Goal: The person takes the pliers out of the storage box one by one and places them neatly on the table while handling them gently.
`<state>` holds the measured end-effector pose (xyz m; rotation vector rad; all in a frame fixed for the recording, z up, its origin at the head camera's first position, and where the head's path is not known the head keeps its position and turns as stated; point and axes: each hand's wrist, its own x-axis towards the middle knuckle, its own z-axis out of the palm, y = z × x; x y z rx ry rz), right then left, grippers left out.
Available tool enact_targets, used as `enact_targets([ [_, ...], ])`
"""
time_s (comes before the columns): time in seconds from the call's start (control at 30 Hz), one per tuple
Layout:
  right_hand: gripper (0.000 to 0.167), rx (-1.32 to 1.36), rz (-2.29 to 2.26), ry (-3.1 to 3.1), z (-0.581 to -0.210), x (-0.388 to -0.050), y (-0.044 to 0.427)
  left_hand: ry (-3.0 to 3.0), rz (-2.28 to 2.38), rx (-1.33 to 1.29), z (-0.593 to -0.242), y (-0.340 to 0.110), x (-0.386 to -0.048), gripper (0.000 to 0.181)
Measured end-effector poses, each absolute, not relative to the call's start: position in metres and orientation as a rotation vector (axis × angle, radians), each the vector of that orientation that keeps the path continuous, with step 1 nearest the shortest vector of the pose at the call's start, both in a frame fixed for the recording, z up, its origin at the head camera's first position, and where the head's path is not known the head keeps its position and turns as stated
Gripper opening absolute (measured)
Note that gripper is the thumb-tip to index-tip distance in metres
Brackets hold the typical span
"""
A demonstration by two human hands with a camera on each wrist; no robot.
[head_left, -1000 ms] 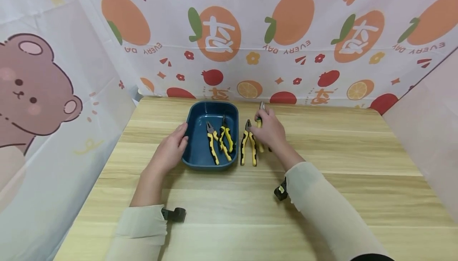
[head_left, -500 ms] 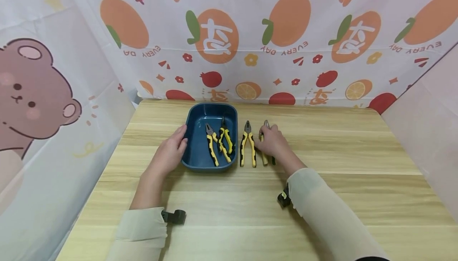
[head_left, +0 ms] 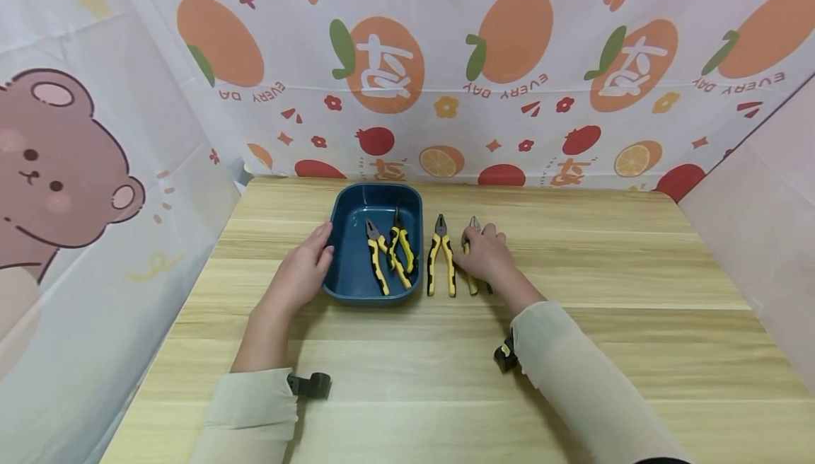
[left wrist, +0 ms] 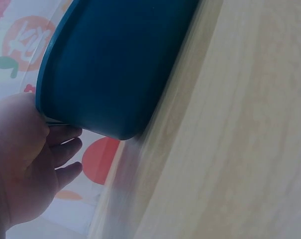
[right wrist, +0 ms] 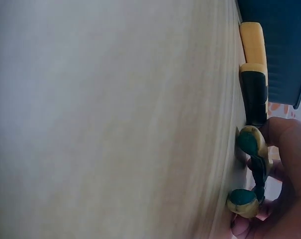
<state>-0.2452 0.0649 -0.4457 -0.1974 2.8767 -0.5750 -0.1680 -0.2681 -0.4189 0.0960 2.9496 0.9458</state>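
The left hand [head_left: 302, 269] rests against the left wall of a dark blue tray [head_left: 342, 283], fingers fairly straight; in the left wrist view the same hand [left wrist: 28, 159] touches the tray's side. Two yellow-and-black pliers [head_left: 377, 266] lie inside it. Right of the tray, another pair of pliers [head_left: 442, 255] lies flat on the table. Beside it, the right hand [head_left: 493, 259] grips pliers with yellow handles [head_left: 472, 283], jaws pointing to the back. In the right wrist view, fingers of the right hand [right wrist: 289, 184] curl round the handles [right wrist: 244, 201] close to the tabletop.
The wooden table [head_left: 395, 393] ends at the back against a fruit-printed cloth [head_left: 446, 61]. A bear-printed cloth [head_left: 95, 146] hangs at the left. Small black wrist cameras sit at the left cuff [head_left: 312, 384] and right cuff [head_left: 506, 354].
Since a second ago, the right hand and the pliers it holds have come down and slightly nearer the front, to beside the loose pliers. The left hand stays against the tray.
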Motion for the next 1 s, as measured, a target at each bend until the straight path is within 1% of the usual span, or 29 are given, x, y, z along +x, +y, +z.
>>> enact_targets([
  [0.2,0.040,-0.187,-0.532,2.886,-0.4468,-0.2429,0.0654,2.952,0.952,0.108,-0.4207,-0.2669,-0.1677,0.055],
  [0.53,0.044,-0.184,-0.495,2.885,-0.4486,-0.2424,0.0684,2.940,0.957,0.099,-0.4206,-0.2656,-0.1675,0.056],
  [1.0,0.038,-0.202,-0.543,2.896,-0.4535,-0.2428,0.0665,2.938,0.958,0.099,-0.4206,-0.2687,-0.1684,0.056],
])
